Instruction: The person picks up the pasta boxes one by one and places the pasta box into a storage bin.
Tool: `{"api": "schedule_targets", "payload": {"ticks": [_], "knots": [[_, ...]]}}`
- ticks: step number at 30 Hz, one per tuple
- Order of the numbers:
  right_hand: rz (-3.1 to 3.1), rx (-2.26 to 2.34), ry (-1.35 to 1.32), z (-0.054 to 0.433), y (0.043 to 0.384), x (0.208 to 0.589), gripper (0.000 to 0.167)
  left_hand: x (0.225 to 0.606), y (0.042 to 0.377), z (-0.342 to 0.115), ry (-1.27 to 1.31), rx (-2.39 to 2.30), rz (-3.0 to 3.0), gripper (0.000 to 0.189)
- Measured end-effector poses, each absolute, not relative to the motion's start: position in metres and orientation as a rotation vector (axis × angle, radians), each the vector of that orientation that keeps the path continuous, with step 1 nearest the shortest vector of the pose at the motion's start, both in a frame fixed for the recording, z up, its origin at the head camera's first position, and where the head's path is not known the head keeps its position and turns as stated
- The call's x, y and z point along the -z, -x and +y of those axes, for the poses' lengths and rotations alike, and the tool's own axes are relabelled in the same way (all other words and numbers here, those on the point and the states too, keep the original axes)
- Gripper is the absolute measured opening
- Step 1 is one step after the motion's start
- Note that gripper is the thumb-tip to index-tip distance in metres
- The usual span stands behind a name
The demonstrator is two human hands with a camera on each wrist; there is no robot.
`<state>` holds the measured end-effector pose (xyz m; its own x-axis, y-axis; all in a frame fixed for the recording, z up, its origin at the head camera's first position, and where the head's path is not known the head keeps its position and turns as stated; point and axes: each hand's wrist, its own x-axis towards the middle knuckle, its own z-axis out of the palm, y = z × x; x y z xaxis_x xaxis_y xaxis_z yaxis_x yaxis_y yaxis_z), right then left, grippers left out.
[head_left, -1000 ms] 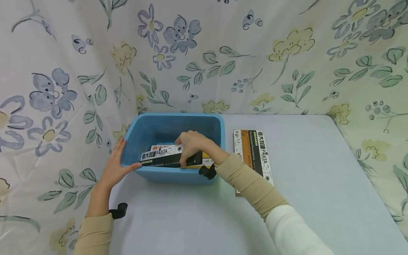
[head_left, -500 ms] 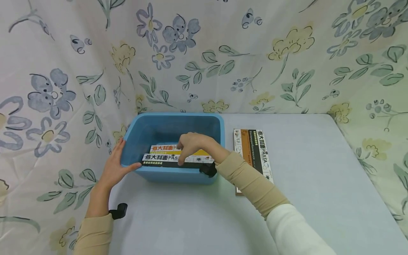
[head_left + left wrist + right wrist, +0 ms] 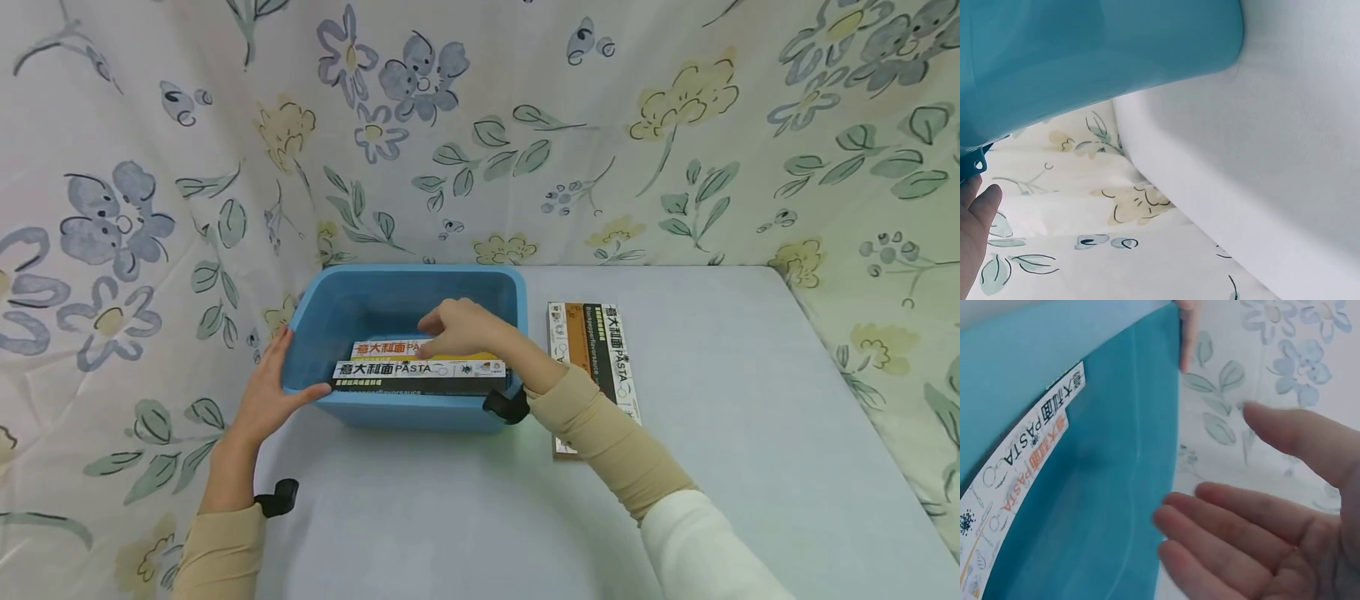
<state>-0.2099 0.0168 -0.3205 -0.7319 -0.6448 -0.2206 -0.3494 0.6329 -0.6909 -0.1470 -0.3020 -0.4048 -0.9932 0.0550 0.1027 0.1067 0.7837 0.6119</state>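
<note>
A blue plastic bin (image 3: 420, 412) stands at the left of the table. My left hand (image 3: 268, 392) rests on its front-left corner in the head view, thumb on the front rim and fingers extended along the left side. Inside lies a black-and-white pasta box (image 3: 420, 379) along the front wall. Behind it is a white-and-yellow pasta box (image 3: 375, 348) with orange lettering, partly covered by my right hand (image 3: 465, 327). That hand hovers over the boxes, holding nothing. In the right wrist view its fingers (image 3: 1229, 531) are spread from the thumb, apart from the boxes.
To the right of the bin, a black-and-white pasta box (image 3: 611, 350) and an orange-brown pasta box (image 3: 576, 333) lie side by side on the white table (image 3: 720, 400). My right forearm crosses over their lower part. A floral curtain (image 3: 570, 167) hangs behind and around the table.
The black-and-white box, tilted in my right hand a second ago, now lies level along the bin's front wall. My right hand has let go and lifted off it. The left hand stays put.
</note>
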Motion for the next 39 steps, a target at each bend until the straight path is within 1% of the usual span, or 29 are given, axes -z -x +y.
{"api": "schedule_targets", "payload": {"ticks": [4,10,21,27,30,33,36,37,39], "knots": [[2.389,1.08,0.82,0.027,0.205,0.322,0.046,0.407,0.146,-0.304,0.137,1.015,-2.881,0.108],[2.358,1.424,0.841,0.045,0.192,0.327,0.031,0.409,0.145,-0.306,0.134,1.014,-2.88,0.108],[2.256,1.958,0.705,0.096,0.158,0.353,0.022,0.412,0.145,-0.306,0.162,1.013,-2.88,0.108],[2.427,2.32,0.493,0.126,0.139,0.386,0.019,0.412,0.146,-0.306,0.168,1.036,-2.877,0.108],[2.629,2.319,0.314,0.144,0.134,0.413,0.022,0.411,0.147,-0.305,0.179,1.043,-2.875,0.108],[2.879,2.086,-0.019,0.163,0.127,0.441,0.033,0.411,0.147,-0.305,0.187,1.043,-2.877,0.108],[2.904,1.791,-0.396,0.18,0.116,0.462,0.052,0.411,0.148,-0.305,0.199,1.045,-2.87,0.108],[2.869,1.703,-0.488,0.185,0.112,0.468,0.06,0.411,0.149,-0.306,0.201,1.045,-2.866,0.107],[2.783,1.564,-0.588,0.192,0.106,0.478,0.076,0.411,0.15,-0.306,0.2,1.043,-2.858,0.107]]}}
